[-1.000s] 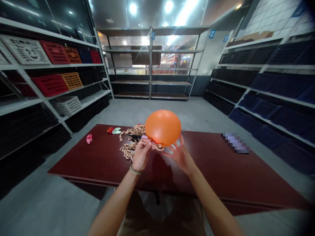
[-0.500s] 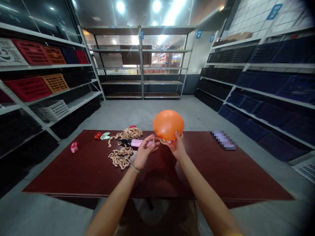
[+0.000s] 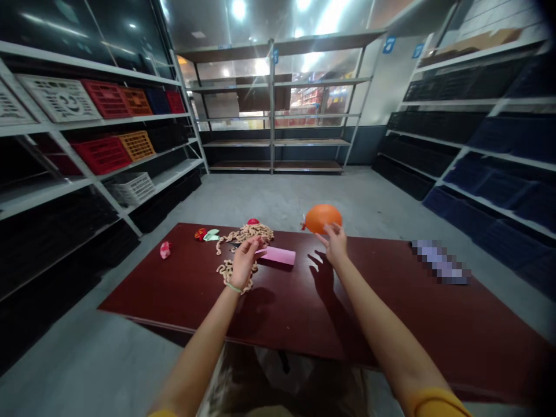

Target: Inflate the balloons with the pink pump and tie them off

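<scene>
An orange balloon (image 3: 324, 218), its knotted end pointing left, is in the air beyond the table's far edge. My right hand (image 3: 336, 244) is just in front of it, fingers spread and not closed around it; I cannot tell whether the fingertips touch it. My left hand (image 3: 244, 262), with a pale green band at the wrist, hovers with loosely bent fingers apart and nothing visible in them. Below its fingertips lies a pink cylinder (image 3: 279, 255) with a dark tip. Beige twisted pieces (image 3: 256, 233) form a heap behind that hand, and more lie under it.
On the dark red table (image 3: 278, 313) are a crumpled pink piece (image 3: 165, 250), a red-and-yellow bit (image 3: 200, 234), a pale green scrap (image 3: 212, 234) and a blurred-out flat object (image 3: 441, 262) at right. Crate shelves (image 3: 143, 119) stand left and right.
My hands have moved apart. The balloon has left the right hand's grasp and looks smaller and farther off, its knot now turned left. The view has swung left.
</scene>
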